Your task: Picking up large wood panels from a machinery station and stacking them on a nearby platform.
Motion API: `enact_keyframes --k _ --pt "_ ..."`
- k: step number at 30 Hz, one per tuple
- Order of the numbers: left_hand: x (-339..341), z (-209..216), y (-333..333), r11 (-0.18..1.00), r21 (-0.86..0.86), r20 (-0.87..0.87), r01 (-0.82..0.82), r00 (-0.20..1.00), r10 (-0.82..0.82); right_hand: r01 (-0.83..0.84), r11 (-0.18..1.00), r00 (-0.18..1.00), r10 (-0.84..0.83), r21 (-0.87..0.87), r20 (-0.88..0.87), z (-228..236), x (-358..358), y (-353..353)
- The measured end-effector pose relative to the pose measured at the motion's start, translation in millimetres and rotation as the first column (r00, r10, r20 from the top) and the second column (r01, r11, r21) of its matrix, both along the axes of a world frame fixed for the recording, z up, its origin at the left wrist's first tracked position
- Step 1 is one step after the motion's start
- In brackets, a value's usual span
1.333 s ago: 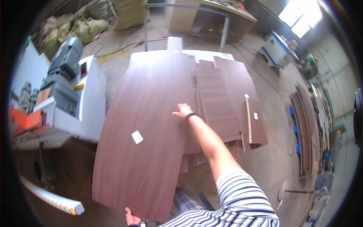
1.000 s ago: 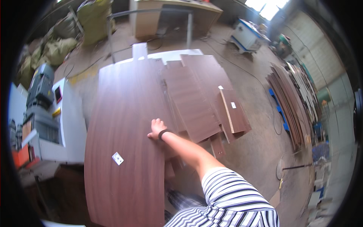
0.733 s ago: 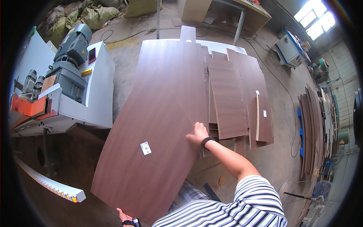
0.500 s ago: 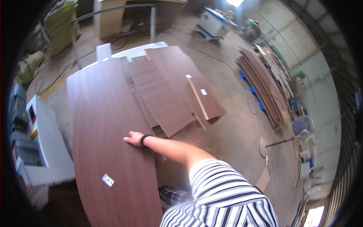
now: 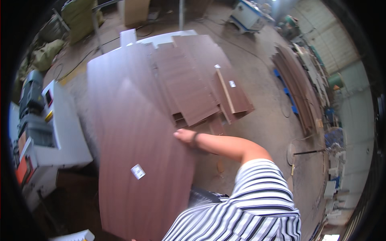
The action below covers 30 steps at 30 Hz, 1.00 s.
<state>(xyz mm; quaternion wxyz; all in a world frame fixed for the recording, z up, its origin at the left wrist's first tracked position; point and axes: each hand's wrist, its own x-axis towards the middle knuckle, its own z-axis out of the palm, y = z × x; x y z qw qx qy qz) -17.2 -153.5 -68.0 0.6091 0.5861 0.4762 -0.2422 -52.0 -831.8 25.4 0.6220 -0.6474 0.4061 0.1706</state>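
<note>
My right hand (image 5: 184, 135) meets the right edge of a large brown wood-grain panel (image 5: 140, 146), which stretches away from my body across the left-centre of the view. My fingers look bunched together, but motion blur leaves me unable to tell whether they pinch the edge or just press on it. A dark wristband (image 5: 195, 140) circles that wrist, below a striped sleeve (image 5: 265, 186). Only a sliver of what seems to be my left hand (image 5: 134, 239) shows at the lower rim, so I cannot tell how its fingers stand. A white label (image 5: 138, 171) sits on the panel, nearer me than my right hand. Just right of the panel lie overlapping brown boards (image 5: 187, 82), a smaller labelled piece (image 5: 238, 94) with a pale edge on top of them. A white sheet (image 5: 167, 39) shows beyond their far ends. To my left stands a white machine housing (image 5: 72, 132) with a grey motor (image 5: 32, 94); well off to my right, more boards (image 5: 295, 86) are stacked on a blue pallet (image 5: 286, 91).
</note>
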Motion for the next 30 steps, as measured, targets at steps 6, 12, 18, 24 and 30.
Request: enact_keyframes --k 6,12,18,24,30 --pt "4 -12 4 0.976 -0.175 0.141 0.127 0.985 -0.102 0.514 0.857 0.855 -0.515 0.024 0.060 41 -157 24" --pt "58 -14 -22 0.870 -0.387 0.033 0.304 0.948 -0.317 0.770 0.633 0.615 -0.770 0.082 0.171 108 -315 77" --pt "28 139 -204 0.681 -0.461 0.180 0.569 0.812 -0.556 0.903 0.200 0.116 -0.965 0.379 0.234 152 -501 145" --pt "-32 220 -391 0.433 -0.325 0.466 0.841 0.541 -0.700 0.787 -0.004 -0.297 -0.879 0.617 0.373 147 -623 158" --pt "-163 224 -568 0.083 -0.499 0.625 0.862 0.425 -0.655 0.751 -0.379 -0.561 -0.798 0.540 0.220 89 -782 135"
